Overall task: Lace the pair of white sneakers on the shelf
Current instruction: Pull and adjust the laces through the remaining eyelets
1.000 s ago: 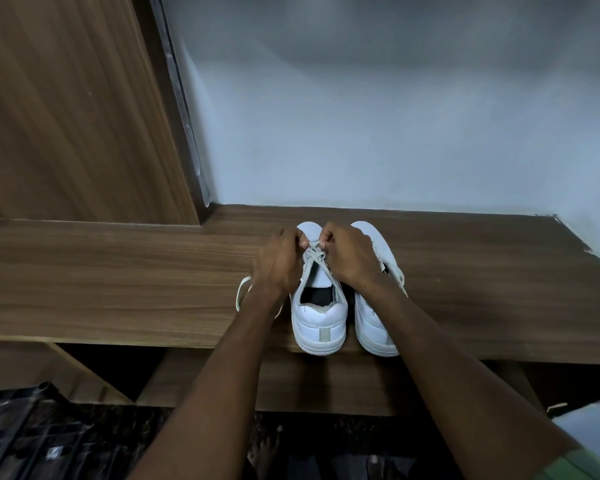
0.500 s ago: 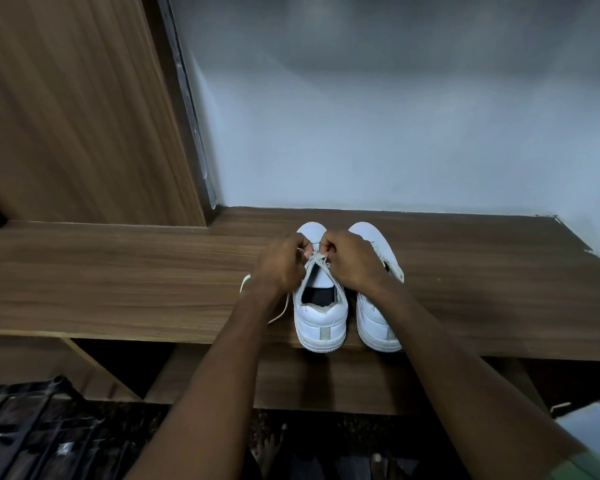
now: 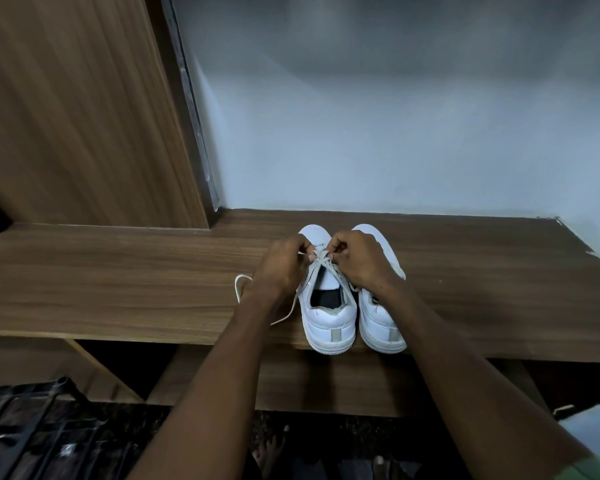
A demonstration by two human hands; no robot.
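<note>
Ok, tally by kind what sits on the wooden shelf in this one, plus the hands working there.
White low-top sneakers: 2, the left sneaker and the right sneaker
Off-white shoelace trailing on the wooden shelf: 1
Bare hands pinching laces: 2, left hand, right hand
Total: 5

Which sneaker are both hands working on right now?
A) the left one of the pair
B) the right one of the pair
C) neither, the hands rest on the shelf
A: the left hand and right hand pinch the lace over the left sneaker.
</note>
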